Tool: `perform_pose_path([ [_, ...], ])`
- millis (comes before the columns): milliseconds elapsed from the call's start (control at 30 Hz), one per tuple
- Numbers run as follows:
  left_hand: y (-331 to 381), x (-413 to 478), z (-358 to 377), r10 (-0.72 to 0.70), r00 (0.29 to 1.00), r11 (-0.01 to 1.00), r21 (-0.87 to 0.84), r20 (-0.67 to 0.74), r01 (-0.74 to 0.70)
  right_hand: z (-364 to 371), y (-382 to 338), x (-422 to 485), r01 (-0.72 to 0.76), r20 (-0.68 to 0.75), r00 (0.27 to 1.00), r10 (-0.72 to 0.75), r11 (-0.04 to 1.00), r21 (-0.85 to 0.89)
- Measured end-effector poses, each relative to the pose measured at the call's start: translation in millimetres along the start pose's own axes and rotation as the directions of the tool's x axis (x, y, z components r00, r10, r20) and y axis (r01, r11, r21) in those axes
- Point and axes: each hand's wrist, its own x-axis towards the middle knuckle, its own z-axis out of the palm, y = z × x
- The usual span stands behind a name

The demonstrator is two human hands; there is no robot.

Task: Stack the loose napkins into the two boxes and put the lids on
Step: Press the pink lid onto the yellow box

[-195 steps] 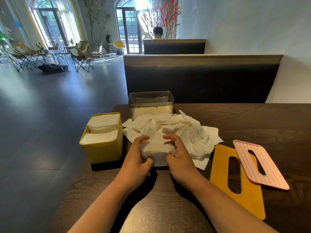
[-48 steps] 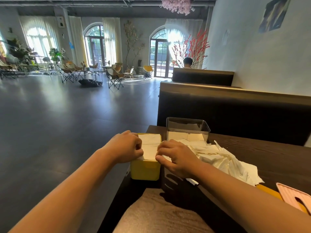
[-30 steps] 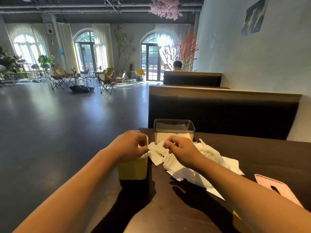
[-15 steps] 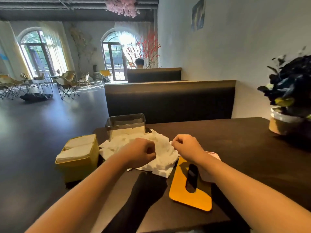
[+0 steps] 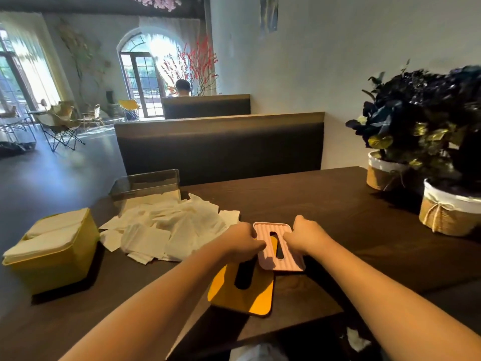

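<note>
A yellow box (image 5: 53,267) packed with folded white napkins stands at the table's left edge. Behind it a clear box (image 5: 145,185) holds a low layer of napkins. A loose heap of white napkins (image 5: 171,225) lies between them and the lids. The pink ribbed lid (image 5: 279,252) rests partly on top of the yellow lid (image 5: 242,290). My left hand (image 5: 244,242) touches the pink lid's left edge. My right hand (image 5: 303,237) touches its right edge. Both sets of fingers curl at the lid; whether it is lifted I cannot tell.
Two potted dark-leaved plants (image 5: 416,131) in burlap-wrapped pots stand at the table's right. A dark bench back (image 5: 221,144) runs behind the dark wooden table (image 5: 338,204). A scrap of white paper (image 5: 358,341) lies on the floor below the near edge. A person sits far off.
The view swung right from the yellow box to the lids. Both hands left the napkins and moved onto the pink lid, one at each long edge.
</note>
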Motion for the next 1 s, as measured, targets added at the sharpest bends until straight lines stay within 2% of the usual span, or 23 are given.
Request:
perform_pose_path([
  [167,4.9,11.0,12.1,-0.076,0.997,0.987,-0.138,0.033,0.08,3.3,-4.1,4.1,-0.031,0.034,0.999,0.027,0.992,0.126],
  [267,-3.5,15.9,7.9,-0.06,0.996,0.976,-0.211,-0.072,0.043,1.4,-10.6,4.4,-0.023,0.018,1.0,0.02,0.987,0.159],
  [433,-21.9,7.9,-20.1,-0.027,0.967,0.973,-0.228,-0.253,-0.032,-4.6,-43.2,2.0,0.036,-0.039,0.999,-0.026,0.954,0.297],
  [567,-46.5,-2.8,-52.8,-0.079,0.937,0.971,-0.237,-0.342,-0.004,-2.4,-82.6,-4.8,0.131,-0.1,0.99,-0.102,0.924,0.359],
  [700,-75.9,-23.9,-88.7,-0.154,0.908,0.966,-0.253,-0.39,0.055,0.9,-129.2,-17.4,0.199,-0.096,0.98,-0.174,0.876,0.439],
  [867,-123.6,-54.0,-137.3,-0.175,0.88,0.966,-0.252,-0.441,0.066,8.0,-190.4,-32.8,0.296,-0.086,0.954,-0.288,0.851,0.434],
  [1000,-172.4,-85.3,-177.9,-0.222,0.817,0.966,-0.233,-0.532,0.111,21.5,-259.0,-52.9,0.361,-0.086,0.931,-0.356,0.851,0.381],
])
